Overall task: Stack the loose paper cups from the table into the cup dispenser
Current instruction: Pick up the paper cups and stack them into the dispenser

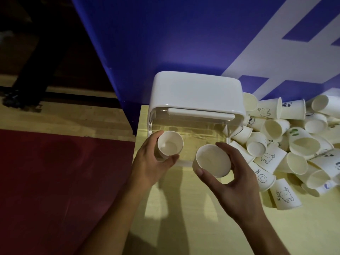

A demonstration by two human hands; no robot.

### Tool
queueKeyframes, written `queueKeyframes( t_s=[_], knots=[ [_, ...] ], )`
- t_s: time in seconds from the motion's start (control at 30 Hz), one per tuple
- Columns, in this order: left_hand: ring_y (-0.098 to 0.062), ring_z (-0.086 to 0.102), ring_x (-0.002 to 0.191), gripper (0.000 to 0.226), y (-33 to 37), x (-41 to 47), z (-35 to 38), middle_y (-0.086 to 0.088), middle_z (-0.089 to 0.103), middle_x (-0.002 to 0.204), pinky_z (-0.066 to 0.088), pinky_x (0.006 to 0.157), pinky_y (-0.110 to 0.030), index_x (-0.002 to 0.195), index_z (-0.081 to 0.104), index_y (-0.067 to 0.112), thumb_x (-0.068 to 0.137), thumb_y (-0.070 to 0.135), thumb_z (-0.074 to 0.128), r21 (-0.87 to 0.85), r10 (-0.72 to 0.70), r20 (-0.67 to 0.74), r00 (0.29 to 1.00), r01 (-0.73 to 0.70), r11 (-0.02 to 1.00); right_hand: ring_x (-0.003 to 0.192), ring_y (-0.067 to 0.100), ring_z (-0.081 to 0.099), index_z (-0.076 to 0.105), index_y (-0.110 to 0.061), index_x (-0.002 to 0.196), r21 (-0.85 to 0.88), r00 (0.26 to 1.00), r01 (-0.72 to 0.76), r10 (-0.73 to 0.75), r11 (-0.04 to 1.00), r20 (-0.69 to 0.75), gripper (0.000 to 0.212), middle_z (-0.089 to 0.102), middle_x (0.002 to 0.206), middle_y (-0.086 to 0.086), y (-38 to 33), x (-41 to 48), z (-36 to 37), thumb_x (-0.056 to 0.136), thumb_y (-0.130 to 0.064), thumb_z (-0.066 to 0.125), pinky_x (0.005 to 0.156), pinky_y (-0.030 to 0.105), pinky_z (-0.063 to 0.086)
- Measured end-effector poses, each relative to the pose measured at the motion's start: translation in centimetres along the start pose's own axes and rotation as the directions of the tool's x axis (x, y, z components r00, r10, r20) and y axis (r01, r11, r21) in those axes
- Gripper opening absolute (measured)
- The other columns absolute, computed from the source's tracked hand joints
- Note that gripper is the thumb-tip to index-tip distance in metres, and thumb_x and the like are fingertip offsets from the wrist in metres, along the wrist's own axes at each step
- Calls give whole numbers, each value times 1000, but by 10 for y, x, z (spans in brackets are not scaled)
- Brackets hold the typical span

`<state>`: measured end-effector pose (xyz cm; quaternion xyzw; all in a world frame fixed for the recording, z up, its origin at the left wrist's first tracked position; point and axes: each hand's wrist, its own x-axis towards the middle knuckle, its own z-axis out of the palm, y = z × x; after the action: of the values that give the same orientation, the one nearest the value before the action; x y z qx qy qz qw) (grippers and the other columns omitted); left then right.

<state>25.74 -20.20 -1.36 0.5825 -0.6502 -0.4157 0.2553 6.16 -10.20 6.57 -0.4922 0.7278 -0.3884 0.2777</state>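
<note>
Backdrop: blue panel [165,34], upright, filling the upper middle and right of view. Its left edge runs on a slant from the top down to the floor. Broad white bands [276,57] cross its right part, enclosing blue blocks.

Left of panel: pale wooden floor [64,116], planks running across. A thin black strip [77,95] lies along it.

Nearer: dark red mat [55,181] covers the lower left, its far edge meeting the wood.

Upper left: very dim. A tall dark shape [36,52] stands on the wood; cannot tell what it is.
</note>
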Motion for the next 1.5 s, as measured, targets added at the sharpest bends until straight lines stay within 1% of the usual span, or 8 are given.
queueKeyframes(
  t_s=[0.23, 0.37, 0.6, 0.83, 0.93, 1.13, 1.27, 1.5],
  knots=[
    [-1, 55, 131, 64, 16, -19, -18, 14, 59, 144, 48, 105, -26, 147, 55, 26, 92, 58, 64, -277, 3, -136, 991, -41, 960, 111, -5, 63, 59, -41, 122, 111, 993, 116, -114, 987, -23, 64, 64, 117, -33, -35, 21, 19, 68, -52, 92, 86, 8, 46],
    [-7, 62, 128, 48, 40, -21, -31, 10, 70, 133, 48, 103, -19, 135, 66, 21, 97, 46, 50, -469, 28, -218, 976, -130, 874, 112, -6, 61, 58, -41, 127, 130, 987, 156, -160, 979, 25, 71, 63, 117, -34, -38, 35, 46, 66, -49, 94, 90, 10, 46],
    [10, 68, 92, 28, 42, -12, -28, 12, 74, 102, 49, 79, -7, 129, 69, 16, 109, 14, 50, -440, 14, -132, 991, -71, 895, 111, 0, 63, 51, -47, 125, 122, 976, 199, -208, 972, 67, 72, 63, 117, -31, -22, 45, 68, 69, -45, 95, 88, 10, 44],
    [2, 66, 114, 32, 26, -1, -17, 8, 71, 127, 53, 89, -14, 136, 68, 20, 109, 17, 51, -346, -31, -79, 996, 2, 938, 115, -9, 52, 56, -26, 143, 9, 983, 113, -113, 994, 142, 84, 59, 128, -23, 3, 55, 83, 72, -55, 90, 91, -1, 34],
    [-7, 73, 105, 32, 16, 3, -12, 8, 71, 129, 56, 85, -16, 136, 67, 28, 108, 20, 52, -331, -97, -39, 995, 79, 940, 121, -12, 42, 52, -24, 149, -55, 979, 96, -84, 994, 185, 91, 58, 142, -13, 11, 56, 89, 73, -58, 88, 94, -3, 30],
    [-1, 74, 90, 36, 12, 4, -9, -3, 74, 124, 51, 74, -6, 140, 64, 27, 106, 18, 56, -284, -160, -38, 986, 143, 948, 124, -5, 43, 42, -27, 157, -67, 972, 14, 2, 998, 234, 99, 55, 149, -9, 11, 52, 94, 74, -62, 83, 101, 21, 41],
    [-1, 71, 106, 34, 11, 4, -8, 0, 73, 129, 49, 81, -4, 137, 67, 25, 106, 16, 56, -261, -157, -87, 984, 129, 957, 128, 10, 54, 43, -25, 157, -39, 976, -22, 30, 999, 218, 100, 57, 147, -7, 10, 51, 100, 73, -62, 84, 104, 40, 53],
    [-1, 67, 114, 36, 10, 3, -8, 7, 70, 132, 58, 97, -28, 140, 65, 26, 106, 20, 55, -205, -109, -128, 986, 81, 975, 138, 14, 49, 36, -25, 160, -69, 971, -3, 20, 998, 240, 102, 52, 154, -4, 6, 52, 99, 77, -57, 85, 111, 36, 46]
  ],
)
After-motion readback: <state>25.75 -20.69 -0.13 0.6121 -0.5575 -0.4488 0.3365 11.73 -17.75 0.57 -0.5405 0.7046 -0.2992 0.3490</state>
